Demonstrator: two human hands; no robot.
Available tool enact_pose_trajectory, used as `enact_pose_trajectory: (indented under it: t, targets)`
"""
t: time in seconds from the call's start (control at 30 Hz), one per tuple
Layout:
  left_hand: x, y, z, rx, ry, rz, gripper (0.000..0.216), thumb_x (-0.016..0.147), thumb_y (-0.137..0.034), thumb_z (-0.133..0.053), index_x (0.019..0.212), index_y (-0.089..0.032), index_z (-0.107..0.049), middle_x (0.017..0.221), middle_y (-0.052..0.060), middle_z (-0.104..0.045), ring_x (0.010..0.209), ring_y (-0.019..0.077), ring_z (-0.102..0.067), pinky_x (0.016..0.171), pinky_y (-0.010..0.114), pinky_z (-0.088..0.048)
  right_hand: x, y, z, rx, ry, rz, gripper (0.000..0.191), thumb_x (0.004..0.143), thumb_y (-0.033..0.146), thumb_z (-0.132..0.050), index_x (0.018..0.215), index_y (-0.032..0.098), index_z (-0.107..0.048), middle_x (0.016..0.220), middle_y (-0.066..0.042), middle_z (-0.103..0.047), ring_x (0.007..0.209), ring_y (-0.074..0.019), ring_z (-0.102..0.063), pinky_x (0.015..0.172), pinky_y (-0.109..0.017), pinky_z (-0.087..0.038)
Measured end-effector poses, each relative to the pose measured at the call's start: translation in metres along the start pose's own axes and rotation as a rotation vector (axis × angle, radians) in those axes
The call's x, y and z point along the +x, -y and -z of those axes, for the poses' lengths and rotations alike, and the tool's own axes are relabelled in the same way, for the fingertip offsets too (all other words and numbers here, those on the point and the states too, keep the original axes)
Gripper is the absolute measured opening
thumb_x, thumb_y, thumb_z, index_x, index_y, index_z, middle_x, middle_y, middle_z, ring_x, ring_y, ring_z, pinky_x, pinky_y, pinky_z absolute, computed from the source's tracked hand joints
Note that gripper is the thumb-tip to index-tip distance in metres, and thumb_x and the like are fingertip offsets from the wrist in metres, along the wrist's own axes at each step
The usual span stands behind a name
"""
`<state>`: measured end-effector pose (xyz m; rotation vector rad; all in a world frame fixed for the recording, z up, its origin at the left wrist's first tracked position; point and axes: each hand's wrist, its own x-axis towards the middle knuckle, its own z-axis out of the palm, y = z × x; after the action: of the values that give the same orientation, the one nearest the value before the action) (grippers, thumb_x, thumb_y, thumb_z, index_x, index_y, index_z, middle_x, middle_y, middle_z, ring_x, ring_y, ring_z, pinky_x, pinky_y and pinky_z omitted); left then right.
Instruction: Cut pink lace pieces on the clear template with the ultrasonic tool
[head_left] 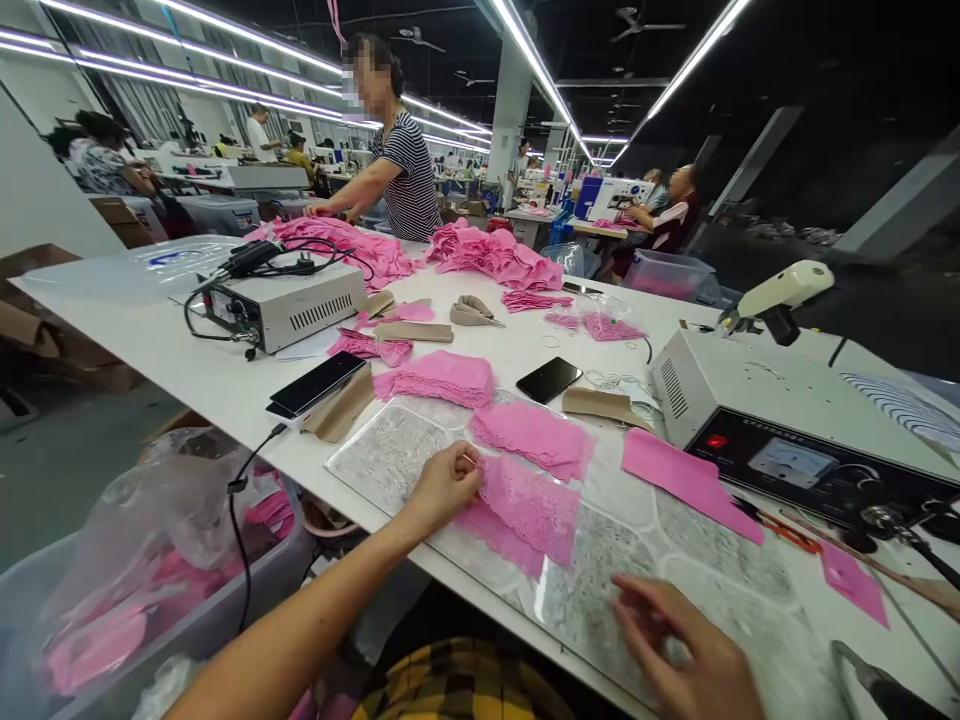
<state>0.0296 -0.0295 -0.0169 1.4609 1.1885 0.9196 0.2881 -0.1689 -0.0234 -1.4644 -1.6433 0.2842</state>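
Note:
My left hand (448, 482) is closed in a pinch on the upper left corner of a pink lace fabric piece (531, 508). Part of this piece lies over another pink fabric piece (499, 540) on the grey patterned mat (607, 545). To the right, my right hand (679, 640) hovers near the mat, fingers loosely bent and apart, with nothing visible in them. Just beyond the lace piece are two stacks of pink fabric, a nearer stack (531, 437) and a farther stack (435, 378). A flat pink cloth (686, 480) lies to their right.
A metered control box (817, 450) stands at right, with orange-handled scissors (787, 532) before it. Another grey box (300, 305) is at left. Phones, one of them a black phone (549, 379), lie between. Across the table, a person in stripes (409, 170) handles pink fabric heaps.

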Motion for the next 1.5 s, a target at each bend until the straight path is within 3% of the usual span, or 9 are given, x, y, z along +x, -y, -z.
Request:
enact_pose_trajectory:
  t: [0.07, 0.2, 0.37, 0.53, 0.8, 0.97, 1.07, 1.23, 1.5]
  targets:
    - [-0.001, 0.0, 0.003, 0.022, -0.004, -0.011, 0.022, 0.079, -0.019, -0.05, 0.1, -0.016, -0.055, 0.058, -0.008, -0.047, 0.048, 0.0086, -0.055, 0.049, 0.017, -0.049, 0.023, 0.002, -0.019, -0.069, 0.166, 0.132, 0.021, 0.087, 0.04, -0.061, 0.099, 0.025, -0.069, 0.078, -0.002, -0.067, 0.055, -0.0138, -0.06, 0.049, -0.024, -0.053]
    - [-0.001, -0.002, 0.01, 0.132, -0.024, -0.057, 0.032, 0.077, -0.015, -0.049, 0.106, -0.016, -0.062, 0.057, -0.007, -0.046, 0.048, 0.0078, -0.05, 0.049, 0.016, -0.04, 0.048, 0.003, -0.044, -0.226, 0.266, 0.266, 0.021, 0.092, 0.034, -0.052, 0.082, 0.023, -0.067, 0.077, -0.004, -0.067, 0.063, -0.0163, -0.065, 0.056, -0.027, -0.054]
    - [-0.006, 0.0, 0.023, 0.299, -0.064, -0.099, 0.026, 0.077, -0.013, -0.051, 0.097, -0.015, -0.069, 0.058, -0.005, -0.051, 0.053, 0.0098, -0.047, 0.053, 0.02, -0.036, 0.044, 0.002, -0.05, -0.205, 0.293, 0.323, 0.021, 0.093, 0.026, -0.049, 0.079, 0.022, -0.063, 0.073, -0.002, -0.064, 0.061, -0.0143, -0.062, 0.055, -0.025, -0.052]
    - [-0.014, -0.002, 0.032, 0.425, -0.043, -0.113, 0.028, 0.081, -0.016, -0.05, 0.101, -0.017, -0.07, 0.061, -0.003, -0.058, 0.055, 0.0122, -0.052, 0.056, 0.022, -0.037, 0.043, -0.001, -0.05, -0.222, 0.337, 0.343, 0.014, 0.093, 0.025, -0.051, 0.084, 0.022, -0.062, 0.078, -0.002, -0.065, 0.066, -0.014, -0.063, 0.057, -0.024, -0.053]
    - [-0.016, -0.004, 0.035, 0.563, 0.0, -0.141, 0.031, 0.084, -0.018, -0.048, 0.107, -0.017, -0.069, 0.069, 0.001, -0.066, 0.059, 0.0147, -0.058, 0.061, 0.024, -0.042, 0.044, 0.003, -0.048, -0.156, 0.294, 0.373, 0.017, 0.094, 0.023, -0.049, 0.082, 0.022, -0.061, 0.076, -0.002, -0.063, 0.064, -0.014, -0.062, 0.056, -0.024, -0.053]
    - [-0.022, -0.003, 0.039, 0.614, 0.039, -0.171, 0.028, 0.084, -0.016, -0.049, 0.101, -0.017, -0.071, 0.081, 0.004, -0.071, 0.066, 0.0162, -0.061, 0.069, 0.025, -0.045, 0.041, 0.012, -0.048, -0.083, 0.28, 0.414, 0.014, 0.092, 0.022, -0.051, 0.083, 0.023, -0.062, 0.077, -0.002, -0.064, 0.065, -0.0139, -0.063, 0.057, -0.023, -0.052]
    - [-0.023, -0.001, 0.039, 0.622, 0.049, -0.173, 0.027, 0.083, -0.014, -0.049, 0.098, -0.018, -0.071, 0.083, 0.004, -0.072, 0.066, 0.0156, -0.06, 0.068, 0.025, -0.045, 0.043, 0.01, -0.048, -0.057, 0.314, 0.356, 0.016, 0.093, 0.024, -0.051, 0.083, 0.023, -0.063, 0.079, -0.002, -0.063, 0.066, -0.0138, -0.063, 0.058, -0.023, -0.052]
    - [-0.015, 0.0, 0.037, 0.603, 0.032, -0.146, 0.026, 0.084, -0.016, -0.049, 0.096, -0.016, -0.072, 0.069, 0.001, -0.067, 0.06, 0.0139, -0.058, 0.059, 0.022, -0.041, 0.054, 0.003, -0.046, -0.027, 0.436, 0.182, 0.023, 0.095, 0.03, -0.048, 0.08, 0.022, -0.063, 0.076, -0.002, -0.061, 0.06, -0.0133, -0.058, 0.055, -0.025, -0.048]
    - [-0.015, 0.002, 0.043, 0.632, 0.039, -0.16, 0.024, 0.085, -0.017, -0.051, 0.098, -0.016, -0.071, 0.069, 0.0, -0.066, 0.059, 0.0125, -0.057, 0.059, 0.022, -0.041, 0.052, 0.014, -0.04, 0.004, 0.531, 0.149, 0.023, 0.095, 0.027, -0.047, 0.075, 0.022, -0.059, 0.071, -0.001, -0.059, 0.057, -0.0121, -0.053, 0.052, -0.024, -0.043]
